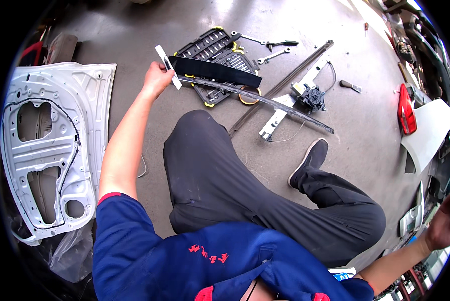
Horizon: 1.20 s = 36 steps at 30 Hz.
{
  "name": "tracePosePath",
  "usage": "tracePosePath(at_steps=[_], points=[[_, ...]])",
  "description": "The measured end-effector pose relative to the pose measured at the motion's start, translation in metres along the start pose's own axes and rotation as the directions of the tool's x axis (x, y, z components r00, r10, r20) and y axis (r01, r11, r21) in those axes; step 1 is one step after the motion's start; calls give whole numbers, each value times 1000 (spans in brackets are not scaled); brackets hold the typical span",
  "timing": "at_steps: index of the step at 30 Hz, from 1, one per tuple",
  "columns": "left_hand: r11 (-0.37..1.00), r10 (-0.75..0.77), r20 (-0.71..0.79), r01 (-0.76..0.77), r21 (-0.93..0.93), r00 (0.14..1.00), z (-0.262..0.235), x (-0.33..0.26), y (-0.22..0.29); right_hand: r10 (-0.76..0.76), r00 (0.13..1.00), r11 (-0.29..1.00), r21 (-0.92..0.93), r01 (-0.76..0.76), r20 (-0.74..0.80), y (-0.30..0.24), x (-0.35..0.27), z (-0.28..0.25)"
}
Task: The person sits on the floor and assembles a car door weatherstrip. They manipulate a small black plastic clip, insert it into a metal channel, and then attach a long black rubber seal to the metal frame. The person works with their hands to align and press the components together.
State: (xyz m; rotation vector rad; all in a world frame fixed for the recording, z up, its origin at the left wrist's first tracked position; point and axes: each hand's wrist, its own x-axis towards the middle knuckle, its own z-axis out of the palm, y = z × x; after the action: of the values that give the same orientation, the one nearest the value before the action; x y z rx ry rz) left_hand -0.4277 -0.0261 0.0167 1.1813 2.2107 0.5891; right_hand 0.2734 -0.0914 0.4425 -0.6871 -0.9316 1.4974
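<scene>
A white strip [160,52] is pinched narrowly in the fingers of the left hand [158,80], beside a black panel [217,71] near the left edge of an open tool case [216,100] on the floor [134,35], while the raised right hand's [444,220] grip cannot be told.

Left hand [158,80] pinches a flat white strip [162,55] beside a long black strip [215,71], over an open black-and-yellow socket case [198,41] on the grey concrete floor [139,37]. Right hand [445,219] raised near floor's right edge, grip unclear. White metal door shell [39,149] along floor's left edge.
</scene>
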Motion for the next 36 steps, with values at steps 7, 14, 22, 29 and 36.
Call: tracePosePath(at_steps=[7,14,22,29,36], points=[[976,152,321,-90,-200,935,79,33,106,282,919,808,-448,-383,-277,113,-22,5],[934,-17,144,67,-351,989,177,78,106,200,907,737,-553,-388,-370,99,-38,-7],[956,-7,-81,30,292,997,212,81,104,188,899,675,-613,-411,-396,94,-52,-8],[820,62,85,-99,564,994,204,74,110,212,881,635,-626,-453,-423,94,-49,-6],[695,71,259,-234,679,963,194,68,140,229,878,580,-665,-470,-421,102,-42,5]])
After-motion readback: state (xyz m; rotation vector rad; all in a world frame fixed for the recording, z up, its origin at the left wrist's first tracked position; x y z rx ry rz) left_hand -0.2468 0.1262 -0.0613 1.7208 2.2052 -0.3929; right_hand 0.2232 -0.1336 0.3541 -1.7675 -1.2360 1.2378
